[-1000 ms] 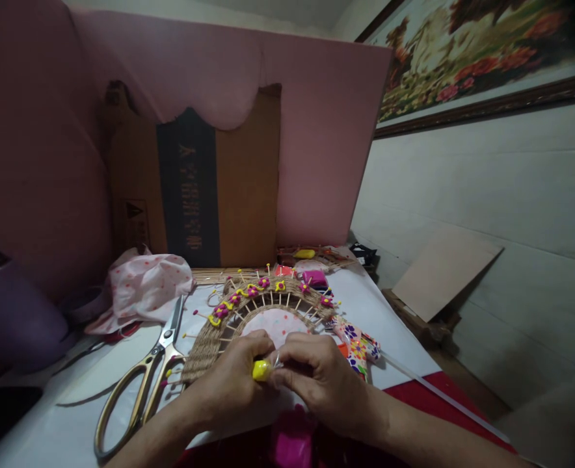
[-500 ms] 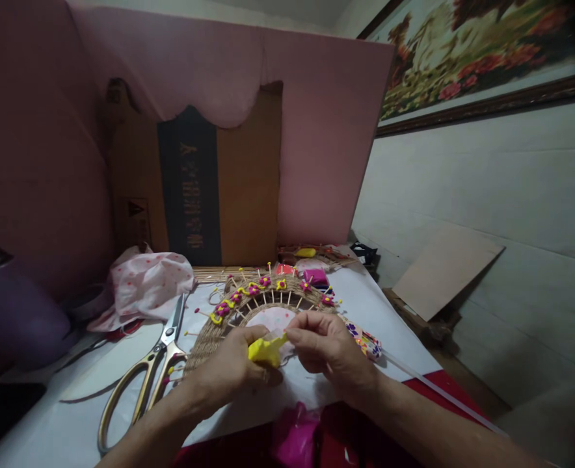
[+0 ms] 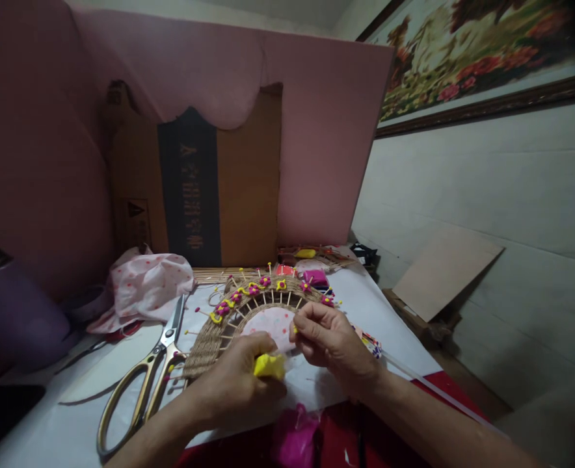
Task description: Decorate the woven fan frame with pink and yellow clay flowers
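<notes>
My left hand [image 3: 248,374] is closed around a lump of yellow modelling clay [image 3: 270,367], with some clear plastic film about it. Between thumb and fingertips, my right hand [image 3: 326,341] pinches a tiny bit of yellow clay [image 3: 296,330], apart from the lump. Just beyond both hands lies a woven twine fan [image 3: 204,344] with thin sticks poking out around its edge. Pink and yellow clay flowers [image 3: 281,285] run along its arc, and a dotted pale cloth centre [image 3: 268,325] fills its middle. My hands hide the fan's near part.
Large gold-handled scissors [image 3: 146,383] lie left of the fan, over a white cut-out shape [image 3: 116,361]. A dotted cloth [image 3: 151,286] is bunched at the back left. Magenta clay in plastic [image 3: 297,435] lies at the front edge. A cardboard box [image 3: 248,182] stands behind.
The yellow clay was stretched between both hands; now a small bit has come off in my right fingers. My hands have moved slightly apart.
</notes>
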A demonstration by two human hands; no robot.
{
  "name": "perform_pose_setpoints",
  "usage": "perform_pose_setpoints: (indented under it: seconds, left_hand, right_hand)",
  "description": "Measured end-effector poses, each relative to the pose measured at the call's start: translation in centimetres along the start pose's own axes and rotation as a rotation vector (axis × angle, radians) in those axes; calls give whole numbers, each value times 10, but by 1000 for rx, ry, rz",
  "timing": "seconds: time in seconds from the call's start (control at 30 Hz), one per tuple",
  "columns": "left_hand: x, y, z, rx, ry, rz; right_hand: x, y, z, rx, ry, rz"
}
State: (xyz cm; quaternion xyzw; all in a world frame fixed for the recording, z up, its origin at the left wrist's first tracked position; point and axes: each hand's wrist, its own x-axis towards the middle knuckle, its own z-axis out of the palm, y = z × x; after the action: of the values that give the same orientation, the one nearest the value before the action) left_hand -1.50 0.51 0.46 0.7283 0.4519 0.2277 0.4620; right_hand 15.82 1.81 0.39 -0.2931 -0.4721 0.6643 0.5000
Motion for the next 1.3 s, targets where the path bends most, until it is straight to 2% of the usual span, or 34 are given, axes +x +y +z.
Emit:
perform_pose_setpoints:
  seconds: [0.17, 0.3, 0.43, 0.53, 0.63, 0.83, 1.1, 1.3]
  left_hand:
    - [-11, 13, -3, 330, -25, 60]
    - [-14, 14, -8, 507, -45, 14]
    - [-16, 12, -10, 526, -79, 6]
    - [-19, 14, -10, 531, -75, 8]
    - [-20, 16, -8, 519, -49, 20]
    - [-12, 16, -1, 682, 29, 53]
    - [-4, 11, -2, 734, 124, 97]
    - [-1, 8, -2, 810, 198, 93]
  right_hand:
    - [1, -1, -1, -12, 8, 17]
    - [2, 0, -2, -45, 5, 24]
    - [3, 3, -3, -27, -33, 60]
    - [3, 5, -3, -24, 11, 62]
    - [2, 3, -2, 24, 66, 74]
    - [-1, -3, 0, 150, 89, 114]
    - [2, 1, -5, -14, 71, 55]
    - [5, 3, -6, -38, 72, -8]
